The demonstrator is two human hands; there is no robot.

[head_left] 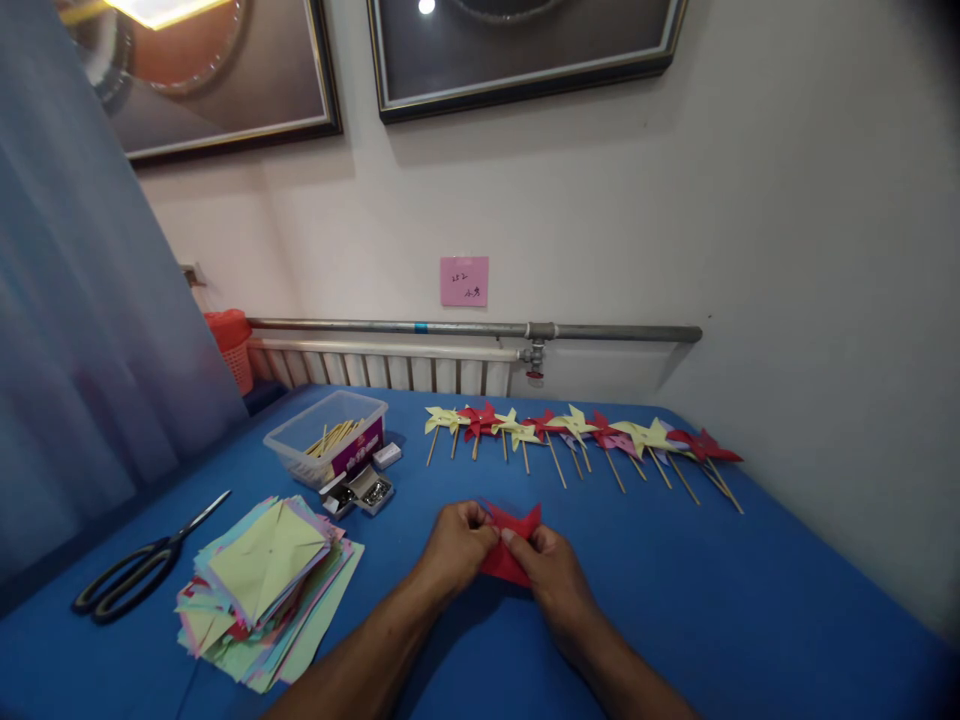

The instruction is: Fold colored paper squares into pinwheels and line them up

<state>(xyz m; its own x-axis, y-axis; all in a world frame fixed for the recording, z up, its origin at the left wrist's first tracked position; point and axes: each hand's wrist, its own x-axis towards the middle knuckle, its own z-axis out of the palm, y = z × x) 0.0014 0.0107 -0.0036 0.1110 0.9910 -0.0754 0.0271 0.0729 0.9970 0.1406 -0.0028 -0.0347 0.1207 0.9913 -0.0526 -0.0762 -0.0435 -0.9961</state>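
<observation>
Both my hands meet over a red paper square (511, 545) that lies folded into points on the blue table (720, 600). My left hand (455, 547) pinches its left side with thumb and fingertips. My right hand (549, 572) presses and grips its right side, covering the lower part of the paper. Red tips stick up between the two hands.
A row of several finished yellow, red and pink paper pinwheels on sticks (585, 440) lies at the back. A stack of coloured paper squares (262, 580) and black scissors (142, 568) lie left. A clear box of sticks (328, 445) and small open boxes of pins (358, 491) stand behind the stack.
</observation>
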